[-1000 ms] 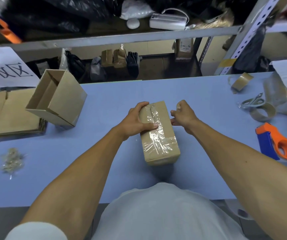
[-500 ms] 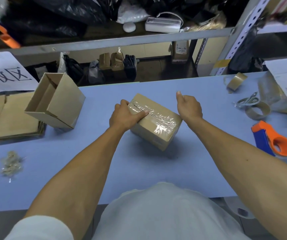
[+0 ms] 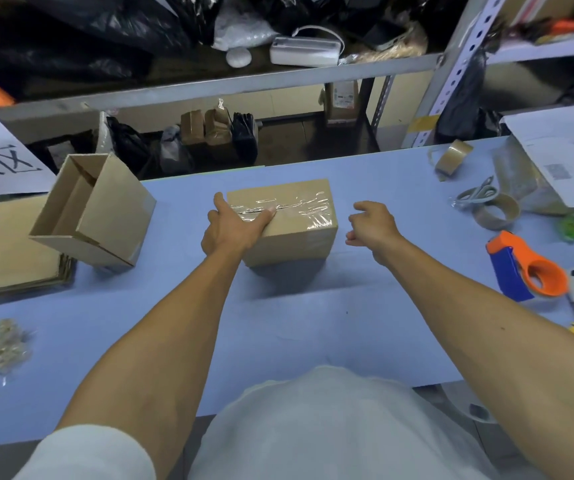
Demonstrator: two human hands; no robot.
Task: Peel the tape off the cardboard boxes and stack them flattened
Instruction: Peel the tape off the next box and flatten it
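A closed cardboard box (image 3: 296,237) sealed with clear tape (image 3: 292,207) along its top lies crosswise in the middle of the blue table (image 3: 278,323). My left hand (image 3: 233,226) grips its left end, thumb on the tape. My right hand (image 3: 372,225) hovers just right of the box, fingers loosely curled, holding nothing. An opened empty box (image 3: 95,209) leans on a stack of flattened cardboard (image 3: 5,258) at the left.
A crumpled wad of peeled tape (image 3: 3,348) lies at the front left. On the right are a tape dispenser (image 3: 528,271), tape rolls (image 3: 452,157), scissors (image 3: 479,194) and a paper-covered parcel (image 3: 555,161). A metal shelf (image 3: 244,81) runs behind the table.
The box has been turned from lengthwise to crosswise on the table. My right hand has let go of it and moved off to its right.
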